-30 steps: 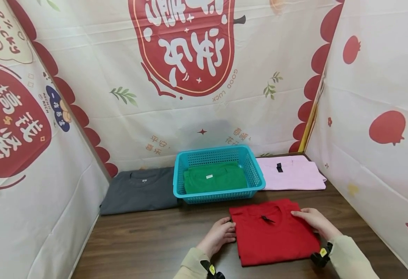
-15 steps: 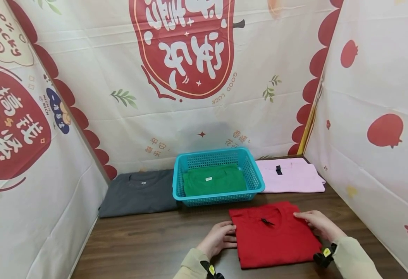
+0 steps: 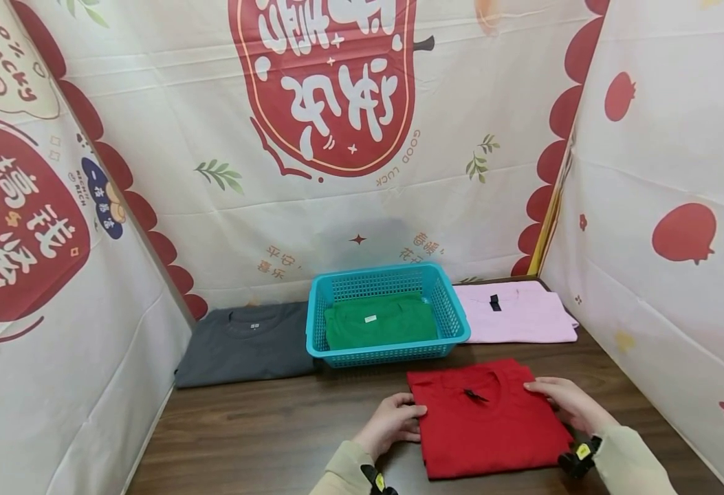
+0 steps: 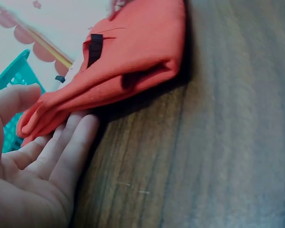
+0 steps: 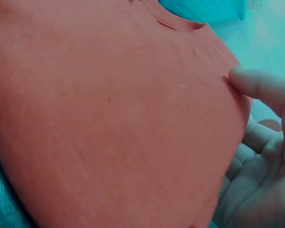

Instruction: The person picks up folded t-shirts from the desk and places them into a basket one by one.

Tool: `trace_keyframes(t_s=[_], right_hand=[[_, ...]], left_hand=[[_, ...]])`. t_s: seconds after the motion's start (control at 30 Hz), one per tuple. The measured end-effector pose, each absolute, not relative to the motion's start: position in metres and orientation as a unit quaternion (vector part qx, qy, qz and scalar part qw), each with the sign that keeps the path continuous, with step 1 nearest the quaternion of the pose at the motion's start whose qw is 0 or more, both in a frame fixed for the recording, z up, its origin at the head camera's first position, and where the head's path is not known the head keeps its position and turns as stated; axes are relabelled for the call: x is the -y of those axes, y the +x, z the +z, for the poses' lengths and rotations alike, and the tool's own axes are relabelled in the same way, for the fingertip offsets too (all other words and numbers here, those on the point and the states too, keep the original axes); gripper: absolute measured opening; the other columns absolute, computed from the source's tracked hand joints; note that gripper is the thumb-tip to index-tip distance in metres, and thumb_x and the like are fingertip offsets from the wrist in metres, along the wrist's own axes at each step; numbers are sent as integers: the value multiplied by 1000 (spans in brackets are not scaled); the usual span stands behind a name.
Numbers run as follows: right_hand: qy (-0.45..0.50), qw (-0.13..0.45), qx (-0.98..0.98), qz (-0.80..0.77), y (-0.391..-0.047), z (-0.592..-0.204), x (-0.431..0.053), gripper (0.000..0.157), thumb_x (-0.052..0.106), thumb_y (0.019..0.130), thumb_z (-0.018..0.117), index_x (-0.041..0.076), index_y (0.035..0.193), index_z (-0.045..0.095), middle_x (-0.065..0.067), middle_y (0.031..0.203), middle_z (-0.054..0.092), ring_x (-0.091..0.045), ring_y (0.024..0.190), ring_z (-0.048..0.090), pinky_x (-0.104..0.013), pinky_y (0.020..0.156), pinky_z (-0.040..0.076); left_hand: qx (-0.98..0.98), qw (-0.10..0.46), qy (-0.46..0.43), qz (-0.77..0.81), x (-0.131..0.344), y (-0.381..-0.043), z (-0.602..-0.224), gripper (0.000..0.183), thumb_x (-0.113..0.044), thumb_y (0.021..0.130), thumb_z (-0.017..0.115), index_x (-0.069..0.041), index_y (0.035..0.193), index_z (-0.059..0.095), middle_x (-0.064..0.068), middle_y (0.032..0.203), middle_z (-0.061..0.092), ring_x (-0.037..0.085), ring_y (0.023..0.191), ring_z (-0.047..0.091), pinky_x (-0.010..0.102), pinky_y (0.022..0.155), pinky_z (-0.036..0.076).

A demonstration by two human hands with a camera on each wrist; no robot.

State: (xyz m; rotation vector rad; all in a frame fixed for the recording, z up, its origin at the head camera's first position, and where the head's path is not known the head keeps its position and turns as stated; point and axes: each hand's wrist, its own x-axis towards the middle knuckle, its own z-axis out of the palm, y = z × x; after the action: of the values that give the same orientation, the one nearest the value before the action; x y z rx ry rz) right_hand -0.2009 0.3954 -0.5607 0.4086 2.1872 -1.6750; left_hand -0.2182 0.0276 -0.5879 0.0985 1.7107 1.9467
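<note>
Shirt (image 3: 491, 430), folded red fabric, frame's lower right; left hand (image 3: 389, 423), right hand (image 3: 573, 402) pinch opposite edges, likely preserving folds.

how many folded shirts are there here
4: gray shirt left of the basket, pink shirt to its right, green shirt inside; red shirt between left hand and right hand. More may be hidden.

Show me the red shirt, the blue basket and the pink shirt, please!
Red shirt (image 3: 491, 430): head view, on its front, below the collar.
Blue basket (image 3: 386, 355): head view, on its near wall.
Pink shirt (image 3: 518, 321): head view, on its front, below the black label.
</note>
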Motion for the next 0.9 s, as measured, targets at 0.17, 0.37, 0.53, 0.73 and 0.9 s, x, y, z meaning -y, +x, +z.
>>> trace_keyframes(t_s=[0.17,0.37,0.53,0.73,0.9], right_hand=[[143,175,-753,-618,-199,-565,-398,57,29,97,58,-15,131,46,-6,104,66,-20,91,63,-45,80,53],[145,169,-748,-625,-200,-569,-400,55,29,96,59,-13,129,49,-4,104,65,-19,90,63,-43,79,54],[159,157,-745,-628,-199,-572,-399,59,29,95,61,-14,132,46,-5,103,66,-20,88,64,-43,78,54],[160,150,-739,-637,-198,-574,-397,53,28,95,62,-12,127,53,-4,101,67,-20,87,64,-43,77,55],[157,149,-730,-649,-195,-574,-391,50,26,95,62,-12,127,53,-4,99,67,-21,86,65,-43,76,55]], left_hand=[[-653,248,42,714,-31,-215,-587,30,-4,83,70,1,111,59,5,78,66,13,56,61,34,55,56],[-682,216,41,697,-32,-214,-586,28,1,82,69,2,109,60,5,75,63,11,52,58,33,51,56],[-694,206,48,688,-32,-214,-586,26,4,82,69,2,106,60,4,72,61,10,50,58,33,49,55],[-701,202,51,682,-30,-212,-586,26,4,82,69,2,106,60,4,72,61,10,49,57,32,48,55],[-703,203,54,679,-25,-213,-586,29,3,82,69,4,109,60,5,73,61,11,50,58,33,49,55]])
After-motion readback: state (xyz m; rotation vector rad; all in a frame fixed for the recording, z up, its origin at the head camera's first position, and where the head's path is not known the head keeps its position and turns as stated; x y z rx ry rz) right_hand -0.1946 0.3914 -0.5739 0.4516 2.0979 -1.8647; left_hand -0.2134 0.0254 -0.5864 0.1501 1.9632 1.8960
